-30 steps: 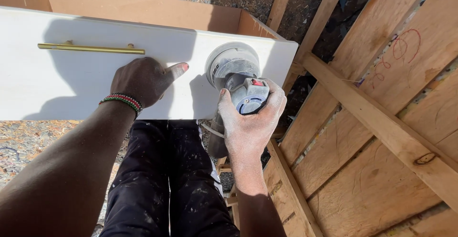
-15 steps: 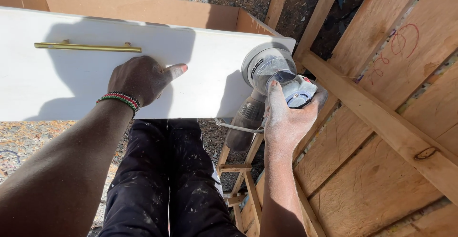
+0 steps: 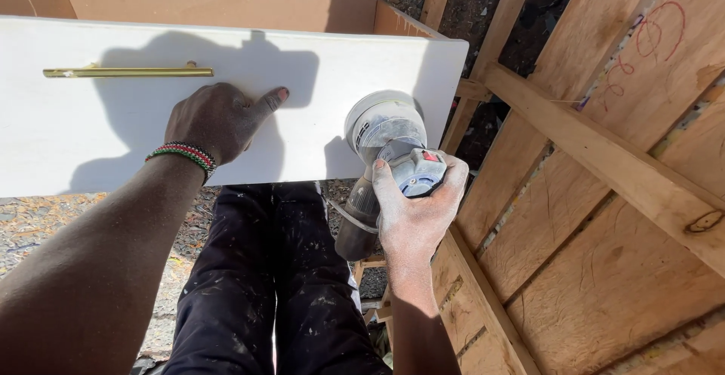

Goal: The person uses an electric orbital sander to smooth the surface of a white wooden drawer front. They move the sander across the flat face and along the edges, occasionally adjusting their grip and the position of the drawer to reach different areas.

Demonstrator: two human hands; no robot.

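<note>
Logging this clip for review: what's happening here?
A person works on a white drawer front with a gold bar handle. The left hand, with a beaded bracelet at the wrist, lies flat on the panel. The right hand, dusted white, grips a grey power sander whose round pad sits against the panel near its right end. Wooden framing stands to the right.

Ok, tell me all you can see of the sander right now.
The sander is a small grey power tool with a round pale head and a darker body with a red spot on top. Its round head lies against the white drawer front, near that panel's right end and lower edge. The right hand, dusted white, grips the body from behind. A dark, tapering part with a pale band hangs from it below the panel. The left hand lies flat on the panel, apart from the tool.
</note>
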